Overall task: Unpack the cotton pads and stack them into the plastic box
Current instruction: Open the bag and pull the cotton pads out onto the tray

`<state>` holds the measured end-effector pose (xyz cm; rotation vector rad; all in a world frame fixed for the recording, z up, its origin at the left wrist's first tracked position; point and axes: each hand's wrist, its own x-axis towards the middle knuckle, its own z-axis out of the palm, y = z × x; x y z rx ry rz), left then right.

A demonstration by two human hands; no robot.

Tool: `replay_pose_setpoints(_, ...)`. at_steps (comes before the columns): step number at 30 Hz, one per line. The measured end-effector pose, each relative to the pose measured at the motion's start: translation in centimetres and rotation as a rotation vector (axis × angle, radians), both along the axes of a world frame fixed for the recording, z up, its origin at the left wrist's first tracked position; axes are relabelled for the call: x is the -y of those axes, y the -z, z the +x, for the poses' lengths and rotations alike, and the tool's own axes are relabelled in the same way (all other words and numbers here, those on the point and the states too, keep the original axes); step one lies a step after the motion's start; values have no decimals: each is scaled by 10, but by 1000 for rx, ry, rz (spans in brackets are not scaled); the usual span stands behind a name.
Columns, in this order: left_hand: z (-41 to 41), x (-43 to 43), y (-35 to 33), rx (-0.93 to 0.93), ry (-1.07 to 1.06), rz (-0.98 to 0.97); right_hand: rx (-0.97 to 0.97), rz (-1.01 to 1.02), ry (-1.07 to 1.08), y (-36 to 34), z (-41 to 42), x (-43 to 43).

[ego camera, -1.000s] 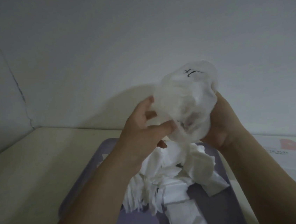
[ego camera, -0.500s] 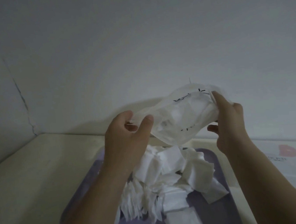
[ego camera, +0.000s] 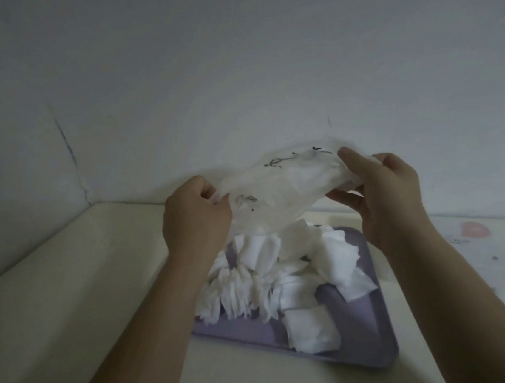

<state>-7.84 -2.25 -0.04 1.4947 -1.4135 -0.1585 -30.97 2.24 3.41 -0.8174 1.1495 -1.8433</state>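
I have the plastic bag [ego camera: 279,194] stretched sideways between both hands above the purple tray [ego camera: 374,328]; the left hand [ego camera: 196,220] is clenched on one end of it, the right hand [ego camera: 382,196] pinches the other end between thumb and fingers; a loose heap of cotton pads [ego camera: 273,279] lies on the tray right below, some fanned out, some flat. I cannot tell whether any pads are left inside, since the film is cloudy; to finish emptying it well I judge I should tip the open end down over the heap, keep the grip light on the thin film, and shake gently so nothing lands on the pale surface [ego camera: 70,304]; no box for the stacking is clearly in view.
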Motion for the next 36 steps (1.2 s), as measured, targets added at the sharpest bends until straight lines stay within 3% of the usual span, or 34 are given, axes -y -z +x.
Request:
replay_pose_setpoints(3, 2, -7, -4, -101, 91, -30, 30, -26, 74, -4, -8, -14)
replay_pose_setpoints(6, 0, -22, -18, -319, 301, 100, 28, -16, 80, -8, -10, -28)
replay_pose_setpoints(11, -3, -46, -24, 119, 319, 267, -19, -5, -87, -7, 8, -46)
replay_pose_setpoints(15, -4, -81, -15, 301, 249, 330, -129, -17, -140, -5, 9, -67)
replay_pose_setpoints(18, -7, -104, -22, 260, 221, 76, -148, -13, -86, -5, 14, -75)
replay_pose_setpoints(21, -15, -117, -32, 226, 343, -248, -83, -20, -59, -10, 22, -77)
replay_pose_setpoints(23, -20, -119, -35, 394, 375, -156, -52, 1, -94, -14, 27, -76)
replay_pose_setpoints(25, -17, -112, -33, 444, 407, 5, 5, 44, -155, -17, 35, -74)
replay_pose_setpoints(28, 0, -100, -33, 184, 498, 106, 67, 113, -369, -16, 39, -66)
replay_pose_setpoints(31, 19, -92, -35, 177, 444, 125, 93, 90, -603, -16, 42, -63)
replay_pose_setpoints(36, 56, -71, -54, 296, 283, 27, 180, 111, -444, -3, 55, -44)
